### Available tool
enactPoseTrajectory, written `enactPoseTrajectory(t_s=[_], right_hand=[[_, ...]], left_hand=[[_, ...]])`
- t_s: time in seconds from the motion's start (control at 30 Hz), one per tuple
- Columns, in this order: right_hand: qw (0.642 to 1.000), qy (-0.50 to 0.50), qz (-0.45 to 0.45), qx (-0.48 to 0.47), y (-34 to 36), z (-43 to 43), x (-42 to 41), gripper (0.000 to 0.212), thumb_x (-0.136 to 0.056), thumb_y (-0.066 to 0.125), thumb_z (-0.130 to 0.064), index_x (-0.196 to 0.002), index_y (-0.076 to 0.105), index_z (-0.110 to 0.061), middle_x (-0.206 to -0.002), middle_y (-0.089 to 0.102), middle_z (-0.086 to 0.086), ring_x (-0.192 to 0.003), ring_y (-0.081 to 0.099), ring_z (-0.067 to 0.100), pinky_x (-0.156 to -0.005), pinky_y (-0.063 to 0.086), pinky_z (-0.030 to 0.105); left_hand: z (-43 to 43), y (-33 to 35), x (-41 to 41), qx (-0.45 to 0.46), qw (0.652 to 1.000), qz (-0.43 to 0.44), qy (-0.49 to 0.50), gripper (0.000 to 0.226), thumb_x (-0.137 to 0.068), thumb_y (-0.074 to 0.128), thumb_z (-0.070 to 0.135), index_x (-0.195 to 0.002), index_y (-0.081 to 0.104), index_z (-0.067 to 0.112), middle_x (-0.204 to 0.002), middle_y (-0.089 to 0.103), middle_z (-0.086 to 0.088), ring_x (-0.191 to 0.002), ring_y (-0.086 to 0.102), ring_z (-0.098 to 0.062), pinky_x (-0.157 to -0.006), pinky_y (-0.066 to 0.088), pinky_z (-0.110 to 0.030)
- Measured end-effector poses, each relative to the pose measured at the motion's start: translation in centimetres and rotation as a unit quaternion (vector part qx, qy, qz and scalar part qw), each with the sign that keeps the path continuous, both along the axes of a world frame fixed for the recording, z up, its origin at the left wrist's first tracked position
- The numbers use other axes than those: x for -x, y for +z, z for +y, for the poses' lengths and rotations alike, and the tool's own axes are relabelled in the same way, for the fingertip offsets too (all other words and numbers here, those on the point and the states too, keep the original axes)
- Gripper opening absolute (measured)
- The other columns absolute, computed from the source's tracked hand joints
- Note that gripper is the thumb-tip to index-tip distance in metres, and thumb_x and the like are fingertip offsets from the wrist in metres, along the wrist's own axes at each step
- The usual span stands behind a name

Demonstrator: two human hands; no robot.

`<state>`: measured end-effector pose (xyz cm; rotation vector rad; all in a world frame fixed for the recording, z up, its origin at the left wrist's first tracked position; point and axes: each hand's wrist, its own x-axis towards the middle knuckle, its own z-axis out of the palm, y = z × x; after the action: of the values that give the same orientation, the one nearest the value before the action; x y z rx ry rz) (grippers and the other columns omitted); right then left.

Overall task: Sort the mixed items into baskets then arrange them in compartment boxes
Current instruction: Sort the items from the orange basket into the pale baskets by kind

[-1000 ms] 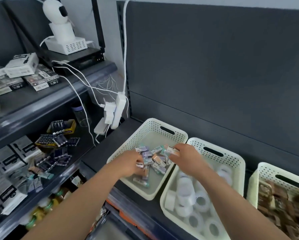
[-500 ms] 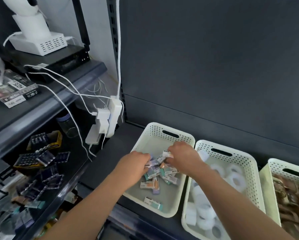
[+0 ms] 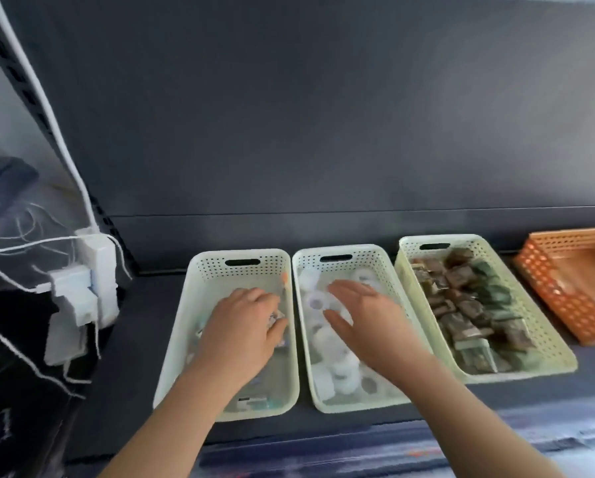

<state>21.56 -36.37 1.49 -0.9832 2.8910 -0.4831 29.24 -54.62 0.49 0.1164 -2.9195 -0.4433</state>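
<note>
Three pale perforated baskets stand in a row on a dark shelf. The left basket (image 3: 199,270) holds small colourful packets (image 3: 254,401); my left hand (image 3: 244,326) is down inside it, palm down, fingers curled around a few packets. The middle basket (image 3: 337,251) is filled with white tape rolls (image 3: 334,370). Above those rolls hovers my right hand (image 3: 368,319), flat, fingers apart, holding nothing. The right basket (image 3: 537,322) holds brown and green packets (image 3: 461,305). The image is blurred by motion.
An orange perforated basket (image 3: 547,270) sits at the far right of the shelf. A white power strip with plugs (image 3: 96,270) and loose white cables (image 3: 20,243) hangs at the left. A dark back panel (image 3: 323,132) rises right behind the baskets.
My view has swung right, bringing the third and the orange basket into sight. My right hand left the packet basket and moved over the tape rolls, opening. My left hand stays among the packets.
</note>
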Motion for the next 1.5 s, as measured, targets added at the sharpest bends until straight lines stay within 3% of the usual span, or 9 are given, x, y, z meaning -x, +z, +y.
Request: enactPoseTrajectory(t_s=[0.3,0.4,0.57,0.77,0.97,1.13,1.3,1.4,1.5], right_hand=[[0.985,-0.167,0.033,0.020,1.7,19.3,0.6,0.044,-0.095,0.050,-0.040,-0.136,0.051,-0.025,-0.141,0.049,-0.010,-0.128,0.045,0.012,-0.104,0.037,0.028],[0.980,-0.196,0.034,0.012,1.9,26.9,1.4,0.044,-0.096,0.048,-0.041,-0.137,0.050,-0.025,-0.143,0.046,-0.010,-0.130,0.043,0.012,-0.107,0.033,0.027],[0.970,-0.240,0.018,0.006,2.0,39.1,4.2,0.040,-0.094,0.054,-0.036,-0.130,0.056,-0.021,-0.135,0.054,-0.006,-0.124,0.049,0.018,-0.101,0.039,0.030],[0.968,-0.252,0.001,0.010,1.4,47.5,9.1,0.042,-0.094,0.054,-0.035,-0.133,0.054,-0.021,-0.140,0.051,-0.006,-0.128,0.047,0.015,-0.101,0.041,0.031],[0.967,-0.252,-0.027,0.023,0.6,51.4,15.2,0.031,-0.095,0.054,-0.034,-0.119,0.063,-0.018,-0.121,0.063,0.000,-0.111,0.058,0.021,-0.087,0.049,0.036],[0.962,-0.258,-0.089,-0.004,-1.1,53.2,20.6,0.041,-0.093,0.055,-0.040,-0.128,0.058,-0.021,-0.129,0.059,-0.001,-0.116,0.056,0.018,-0.093,0.046,0.033],[0.954,-0.251,-0.157,-0.043,-2.8,53.8,25.3,0.041,-0.089,0.060,-0.038,-0.127,0.059,-0.021,-0.123,0.062,-0.002,-0.107,0.060,0.016,-0.089,0.052,0.032],[0.949,-0.237,-0.191,-0.078,-4.0,53.9,27.6,0.042,-0.086,0.065,-0.039,-0.123,0.061,-0.021,-0.116,0.063,-0.002,-0.097,0.062,0.014,-0.082,0.054,0.028],[0.949,-0.200,-0.214,-0.118,-5.3,53.9,29.5,0.036,-0.082,0.067,-0.038,-0.114,0.064,-0.023,-0.109,0.064,-0.004,-0.088,0.061,0.013,-0.079,0.055,0.029]], left_hand=[[15.7,3.0,6.3,-0.021,0.986,0.060,-0.151,0.032,-0.089,0.063,0.035,-0.117,0.067,0.020,-0.113,0.067,0.004,-0.106,0.060,-0.020,-0.091,0.045,-0.034],[22.8,3.2,8.3,-0.047,0.980,0.049,-0.187,0.039,-0.092,0.055,0.042,-0.128,0.059,0.027,-0.126,0.060,0.010,-0.117,0.053,-0.012,-0.099,0.040,-0.027],[34.7,2.6,12.9,-0.111,0.971,0.022,-0.209,0.039,-0.092,0.054,0.040,-0.128,0.057,0.026,-0.128,0.055,0.013,-0.120,0.049,-0.009,-0.103,0.039,-0.027],[42.0,0.8,19.0,-0.092,0.976,-0.025,-0.197,0.036,-0.092,0.057,0.038,-0.125,0.059,0.025,-0.130,0.054,0.009,-0.118,0.049,-0.015,-0.100,0.040,-0.030],[45.1,-1.5,24.3,-0.028,0.981,-0.060,-0.182,0.037,-0.093,0.055,0.039,-0.126,0.060,0.023,-0.132,0.054,0.007,-0.124,0.041,-0.018,-0.103,0.034,-0.031],[45.5,-3.5,27.2,-0.031,0.979,-0.071,-0.187,0.036,-0.091,0.057,0.041,-0.124,0.061,0.025,-0.127,0.056,0.011,-0.126,0.039,-0.012,-0.106,0.032,-0.029],[46.3,-3.3,29.3,-0.057,0.980,-0.058,-0.179,0.034,-0.092,0.059,0.037,-0.123,0.061,0.026,-0.124,0.057,0.014,-0.121,0.045,-0.007,-0.103,0.034,-0.024],[47.4,-3.0,30.7,-0.038,0.983,-0.070,-0.167,0.035,-0.093,0.057,0.036,-0.127,0.058,0.025,-0.126,0.057,0.012,-0.116,0.051,-0.007,-0.097,0.041,-0.024],[49.0,-3.3,32.2,0.003,0.980,-0.140,-0.143,0.033,-0.091,0.061,0.029,-0.123,0.057,0.024,-0.116,0.062,0.006,-0.096,0.061,-0.010,-0.085,0.052,-0.029]])
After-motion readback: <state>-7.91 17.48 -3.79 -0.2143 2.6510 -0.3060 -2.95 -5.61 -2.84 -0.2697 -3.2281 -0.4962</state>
